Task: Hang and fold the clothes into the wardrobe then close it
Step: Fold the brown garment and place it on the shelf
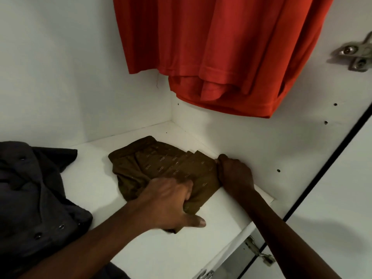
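Brown garment (pixel 161 164) is gripped by left hand (pixel 169 202) fingers, pinched by right hand (pixel 235 174).

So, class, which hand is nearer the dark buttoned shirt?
Left. The left hand grips the brown shorts' near edge, right of the dark buttoned shirt; the right hand pinches their far corner, farther right.

A metal hinge plate (pixel 356 55) is screwed to the right wall of the wardrobe (pixel 251 135), at far right. Small peg holes (pixel 278 170) dot that white wall in scattered rows. Lower right, a second hinge (pixel 257 251) sits under the front edge, near a black strip (pixel 332 158) running diagonally
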The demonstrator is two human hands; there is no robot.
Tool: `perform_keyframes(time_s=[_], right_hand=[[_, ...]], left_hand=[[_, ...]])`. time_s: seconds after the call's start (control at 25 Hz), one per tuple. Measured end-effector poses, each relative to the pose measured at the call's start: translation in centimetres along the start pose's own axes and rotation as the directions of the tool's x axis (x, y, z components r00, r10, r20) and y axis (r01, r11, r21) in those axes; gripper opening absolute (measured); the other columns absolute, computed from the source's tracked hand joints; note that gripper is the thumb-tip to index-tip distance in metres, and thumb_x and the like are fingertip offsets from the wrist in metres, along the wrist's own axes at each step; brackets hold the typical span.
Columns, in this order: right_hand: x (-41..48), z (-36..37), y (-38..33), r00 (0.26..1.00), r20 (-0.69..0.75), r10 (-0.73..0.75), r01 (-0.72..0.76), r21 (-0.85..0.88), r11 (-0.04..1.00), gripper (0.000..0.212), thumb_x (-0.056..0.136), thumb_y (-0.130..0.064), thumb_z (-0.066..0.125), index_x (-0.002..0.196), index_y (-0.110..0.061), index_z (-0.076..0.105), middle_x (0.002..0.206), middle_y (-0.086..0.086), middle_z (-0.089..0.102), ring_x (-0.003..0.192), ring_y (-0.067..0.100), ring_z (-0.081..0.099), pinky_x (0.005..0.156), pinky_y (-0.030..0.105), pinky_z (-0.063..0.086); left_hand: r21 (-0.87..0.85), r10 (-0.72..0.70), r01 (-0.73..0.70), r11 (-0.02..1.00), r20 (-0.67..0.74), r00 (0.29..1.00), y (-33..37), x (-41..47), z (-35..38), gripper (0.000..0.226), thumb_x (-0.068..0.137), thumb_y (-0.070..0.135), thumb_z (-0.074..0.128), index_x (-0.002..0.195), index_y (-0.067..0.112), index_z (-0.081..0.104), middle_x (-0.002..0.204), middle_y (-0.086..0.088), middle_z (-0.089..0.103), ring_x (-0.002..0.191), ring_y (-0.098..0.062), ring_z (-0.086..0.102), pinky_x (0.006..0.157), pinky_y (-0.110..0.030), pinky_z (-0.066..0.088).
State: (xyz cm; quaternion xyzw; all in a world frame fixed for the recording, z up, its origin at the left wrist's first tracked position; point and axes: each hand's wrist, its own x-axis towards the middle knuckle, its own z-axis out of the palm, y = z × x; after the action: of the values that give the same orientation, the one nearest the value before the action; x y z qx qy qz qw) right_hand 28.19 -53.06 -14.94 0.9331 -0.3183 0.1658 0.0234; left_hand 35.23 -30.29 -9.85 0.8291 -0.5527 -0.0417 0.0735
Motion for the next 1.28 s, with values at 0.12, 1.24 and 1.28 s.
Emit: perform_keyframes(time_s=[0.12, 1.24, 1.28], right_hand=[[-0.1, 0.3, 0.3, 0.998, -0.059, -0.038, 0.041, 0.047, 0.998, 0.037, 0.110, -0.037, 0.030, 0.115, -0.015, 0.060, 0.101, 0.008, 0.072, 0.092, 0.032, 0.069, 0.069, 0.034, 0.045], [-5.6, -2.2, 2.8, 0.902, -0.027, -0.432, 0.393, 0.466, 0.793, 0.052, 0.081, -0.046, 0.052, 0.116, -0.014, 0.073, 0.128, 0.004, 0.063, 0.123, 0.023, 0.053, 0.100, 0.043, 0.051], [-5.8, -2.7, 2.3, 0.902, -0.098, -0.420, 0.407, 0.512, 0.757, 0.043, 0.082, -0.040, 0.056, 0.106, -0.010, 0.075, 0.119, 0.005, 0.068, 0.118, 0.022, 0.056, 0.099, 0.039, 0.050]], left_hand=[[0.273, 0.209, -0.157, 0.949, -0.174, 0.962, -0.5, -2.0, 1.2, 0.045, 0.083, 0.067, 0.065, 0.098, 0.028, 0.049, 0.081, 0.010, 0.060, 0.065, -0.010, 0.054, 0.061, -0.028, 0.044], [0.104, 0.124, -0.096, 0.990, -0.315, 0.941, -1.3, -9.2, 1.8, 0.018, 0.072, 0.022, 0.069, 0.088, 0.021, 0.076, 0.057, 0.007, 0.065, 0.043, -0.008, 0.058, 0.042, -0.024, 0.053], [-0.043, 0.046, -0.063, 0.997, -0.319, 0.947, -1.7, -9.5, 0.7, 0.022, 0.080, 0.020, 0.058, 0.093, 0.023, 0.076, 0.062, 0.008, 0.067, 0.049, -0.007, 0.060, 0.048, -0.024, 0.055]])
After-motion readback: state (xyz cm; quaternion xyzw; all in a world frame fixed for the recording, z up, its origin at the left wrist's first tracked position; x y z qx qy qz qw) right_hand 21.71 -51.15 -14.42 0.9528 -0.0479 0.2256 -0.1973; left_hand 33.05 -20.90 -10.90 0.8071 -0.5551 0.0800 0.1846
